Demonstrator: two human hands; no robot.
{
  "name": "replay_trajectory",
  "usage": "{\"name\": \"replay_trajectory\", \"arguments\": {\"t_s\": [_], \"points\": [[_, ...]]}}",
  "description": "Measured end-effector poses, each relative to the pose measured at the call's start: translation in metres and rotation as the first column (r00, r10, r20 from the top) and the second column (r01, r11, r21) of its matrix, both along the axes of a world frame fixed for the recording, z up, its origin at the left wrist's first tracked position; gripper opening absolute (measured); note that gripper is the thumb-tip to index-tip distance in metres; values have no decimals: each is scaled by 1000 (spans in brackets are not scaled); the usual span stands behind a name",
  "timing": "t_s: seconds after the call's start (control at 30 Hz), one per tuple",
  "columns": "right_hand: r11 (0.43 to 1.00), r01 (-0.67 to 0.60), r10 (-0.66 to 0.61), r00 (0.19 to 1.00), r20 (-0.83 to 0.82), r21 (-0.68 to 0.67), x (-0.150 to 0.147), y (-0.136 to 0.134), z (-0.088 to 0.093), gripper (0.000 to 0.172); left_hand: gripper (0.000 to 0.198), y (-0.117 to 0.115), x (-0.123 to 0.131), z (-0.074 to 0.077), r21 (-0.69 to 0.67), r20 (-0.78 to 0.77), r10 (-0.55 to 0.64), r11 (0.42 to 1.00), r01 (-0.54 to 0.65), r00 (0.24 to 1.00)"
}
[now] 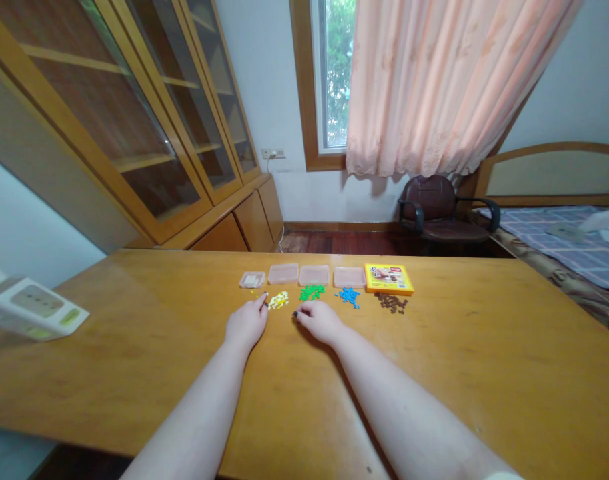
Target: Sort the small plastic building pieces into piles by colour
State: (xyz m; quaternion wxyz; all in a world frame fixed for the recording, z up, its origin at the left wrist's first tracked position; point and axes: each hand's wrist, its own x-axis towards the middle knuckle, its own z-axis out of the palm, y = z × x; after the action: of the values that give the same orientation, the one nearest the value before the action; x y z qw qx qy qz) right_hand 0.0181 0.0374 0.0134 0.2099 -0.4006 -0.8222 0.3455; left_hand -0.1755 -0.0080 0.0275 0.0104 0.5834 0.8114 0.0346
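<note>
My left hand (247,323) reaches to the left edge of a small pile of white and yellow pieces (279,300), fingertips extended beside it. A few loose yellow bits (255,293) lie just beyond those fingers. My right hand (318,321) rests low over the table, in front of a pile of green pieces (312,293). Its thumb and fingers are pinched together, and whatever is between them is too small to make out. Farther right lie a pile of blue pieces (349,297) and a pile of brown pieces (391,303).
Behind the piles stand a small clear box (253,280) with something white inside, and three shallow clear trays (284,273). A yellow picture box (389,278) is to their right. A white container (34,308) stands at the table's (459,373) left. Beyond are a chair (434,207) and bed.
</note>
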Motion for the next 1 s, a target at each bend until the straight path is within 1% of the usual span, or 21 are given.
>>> {"name": "replay_trajectory", "arguments": {"t_s": [0.1,0.17,0.2,0.27,0.33,0.37,0.43,0.53,0.63,0.8,0.87,1.0], "points": [[1000,6,-6,1000,8,14,-1,0,-1,22,45,3,6,0,-2,-40,-75,997,75,996],[1000,6,-7,1000,5,21,-1,0,-1,22,45,3,7,0,19,-28,-99,995,99,995],[1000,6,-6,1000,5,19,-1,0,-2,22,45,2,7,0,33,-10,-82,996,82,997],[1000,-1,0,1000,11,8,-1,0,-2,22,45,0,4,-2,60,28,-6,998,4,1000],[1000,-5,5,1000,11,8,-1,0,-2,22,43,-2,1,-3,64,50,63,996,-66,997],[1000,-6,6,1000,10,10,-1,0,-2,23,43,-3,0,-3,54,52,78,995,-81,996],[1000,-2,1,1000,6,15,-1,0,-2,23,43,-4,0,-2,25,44,73,997,-74,996],[1000,5,-5,1000,-3,8,-1,0,-3,24,45,-1,4,-1,-18,14,15,1000,-14,1000],[1000,5,-5,1000,-9,6,-1,0,-4,23,46,3,5,0,-34,4,-33,999,33,999],[1000,-3,3,1000,-13,7,-1,1,-5,23,48,4,0,-4,-5,18,45,999,-45,999],[1000,-7,7,1000,-15,11,-1,1,-5,23,46,3,0,-3,-12,1,11,1000,-11,1000],[1000,2,-2,1000,-12,23,-1,0,-4,23,47,3,7,0,-35,-38,-109,994,107,993]]}}
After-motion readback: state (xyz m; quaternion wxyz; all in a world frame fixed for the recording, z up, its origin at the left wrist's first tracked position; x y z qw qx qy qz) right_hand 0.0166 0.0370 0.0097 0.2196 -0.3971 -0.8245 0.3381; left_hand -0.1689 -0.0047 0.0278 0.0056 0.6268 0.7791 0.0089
